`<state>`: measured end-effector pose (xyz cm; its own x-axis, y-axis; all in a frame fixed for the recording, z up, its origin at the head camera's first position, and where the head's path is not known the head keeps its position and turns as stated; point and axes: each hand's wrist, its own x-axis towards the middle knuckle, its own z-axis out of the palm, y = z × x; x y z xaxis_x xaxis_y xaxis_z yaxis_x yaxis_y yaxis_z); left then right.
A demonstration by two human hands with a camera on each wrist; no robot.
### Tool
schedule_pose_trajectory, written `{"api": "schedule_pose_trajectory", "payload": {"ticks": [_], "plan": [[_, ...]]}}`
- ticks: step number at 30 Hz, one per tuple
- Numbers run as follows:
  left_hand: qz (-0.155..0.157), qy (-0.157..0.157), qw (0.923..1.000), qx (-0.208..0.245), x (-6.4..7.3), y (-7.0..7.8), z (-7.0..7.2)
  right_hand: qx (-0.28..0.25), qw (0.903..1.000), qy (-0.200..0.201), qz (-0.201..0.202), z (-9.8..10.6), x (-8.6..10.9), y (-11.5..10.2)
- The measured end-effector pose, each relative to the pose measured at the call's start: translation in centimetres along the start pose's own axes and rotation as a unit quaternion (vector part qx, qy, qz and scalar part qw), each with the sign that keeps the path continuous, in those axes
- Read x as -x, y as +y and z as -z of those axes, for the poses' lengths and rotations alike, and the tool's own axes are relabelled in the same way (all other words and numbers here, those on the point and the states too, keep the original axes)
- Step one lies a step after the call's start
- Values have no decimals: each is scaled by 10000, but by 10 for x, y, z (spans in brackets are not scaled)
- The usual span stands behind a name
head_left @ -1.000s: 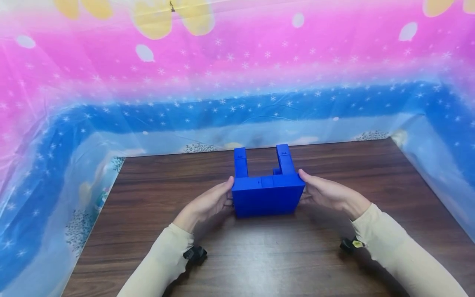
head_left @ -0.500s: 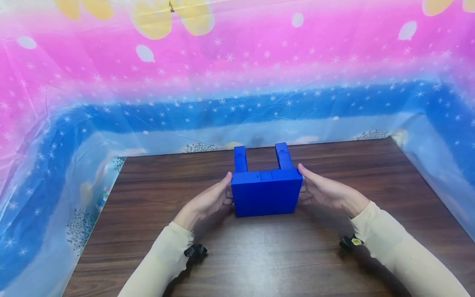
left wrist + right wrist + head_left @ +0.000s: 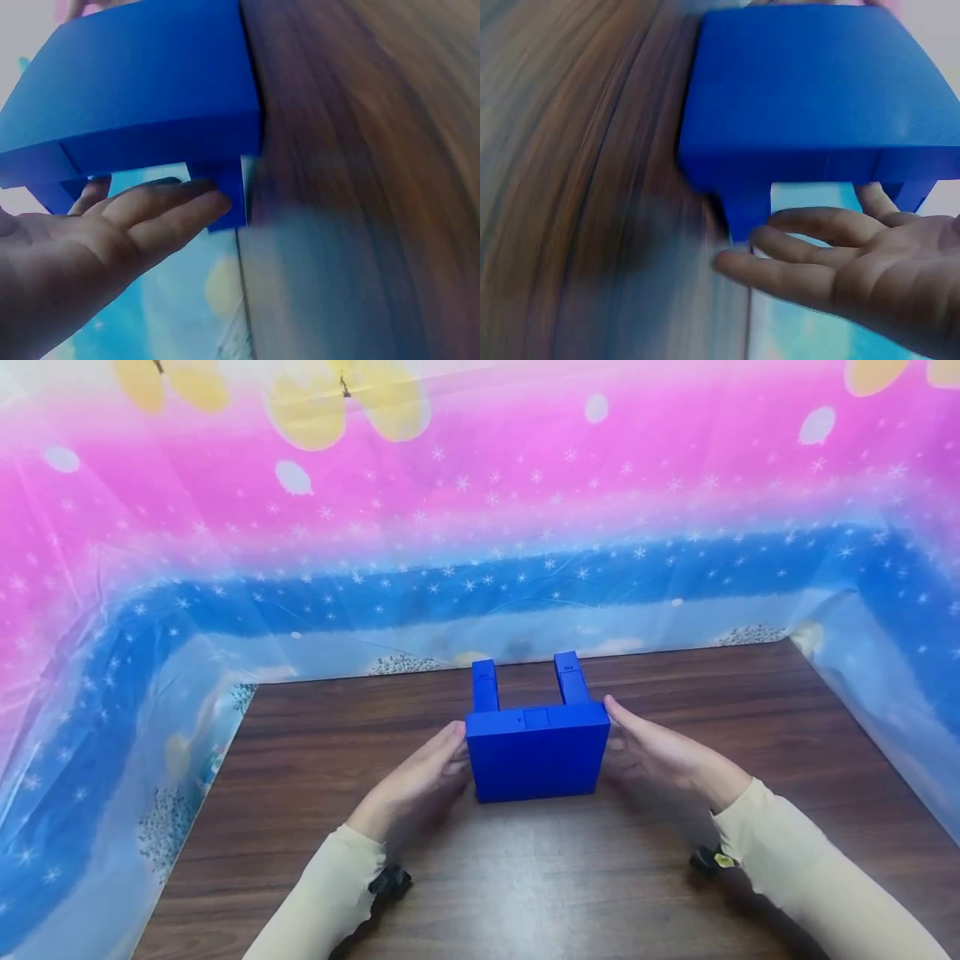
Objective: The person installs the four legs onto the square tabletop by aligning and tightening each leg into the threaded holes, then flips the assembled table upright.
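A small blue stool-shaped piece point(image 3: 538, 762) stands on its side on the wooden table point(image 3: 517, 877), its flat top facing me. Its legs point(image 3: 485, 687) point away toward the back edge, with small dark marks near their ends. My left hand point(image 3: 412, 783) is at its left side, thumb tip close to the upper corner. In the left wrist view the left fingers point(image 3: 169, 223) extend loosely beside the legs. On the opposite side my right hand point(image 3: 671, 752) has its thumb at the upper right corner. Its fingers point(image 3: 795, 274) spread, relaxed, by the legs in the right wrist view.
A pink and blue patterned cloth point(image 3: 480, 552) rises behind the table and along both sides. Small black devices point(image 3: 390, 882) are worn under both cream sleeves point(image 3: 322, 885). The table's back edge runs just beyond the legs.
The blue piece has tipped slightly, its top edge rising, and now stands nearly still. My left hand has loosened and drawn slightly away from its side; the right fingers have loosened too.
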<state>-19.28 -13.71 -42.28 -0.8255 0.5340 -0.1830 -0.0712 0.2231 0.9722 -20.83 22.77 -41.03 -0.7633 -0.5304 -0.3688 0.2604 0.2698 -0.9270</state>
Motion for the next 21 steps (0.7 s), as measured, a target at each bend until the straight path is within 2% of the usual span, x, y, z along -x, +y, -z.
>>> {"api": "schedule_pose_trajectory", "payload": {"ticks": [2,3,5,7,9,11,12,14,18,19,21], "plan": [[-398,230,9962,-738,8,-3,0,585,9961,436,487,0,5,5],[-573,352,9911,-1152,13,-4,1,893,9906,628,828,0,7,8],[-956,519,9737,-2002,20,-5,2,1482,9716,953,1581,2,11,14],[-1322,576,9562,-2549,26,-6,3,1848,9507,1101,2234,3,14,19],[-1473,665,9409,-2978,29,-7,3,2140,9345,1171,2592,3,15,24],[-1583,738,9306,-3217,30,-8,2,2379,9247,1258,2692,3,16,27],[-1607,788,9261,-3321,30,-9,2,2478,9228,1293,2651,3,16,29],[-1655,902,9123,-3637,29,-11,0,2622,9211,1328,2555,2,16,33],[-1794,1043,8803,-4267,24,-14,-3,2553,9289,1180,2410,-2,12,42],[-1815,1039,8757,-4352,23,-14,-3,2518,9301,1106,2434,-3,10,44],[-1798,976,8761,-4366,21,-14,-5,2471,9305,967,2527,-5,7,46]]}}
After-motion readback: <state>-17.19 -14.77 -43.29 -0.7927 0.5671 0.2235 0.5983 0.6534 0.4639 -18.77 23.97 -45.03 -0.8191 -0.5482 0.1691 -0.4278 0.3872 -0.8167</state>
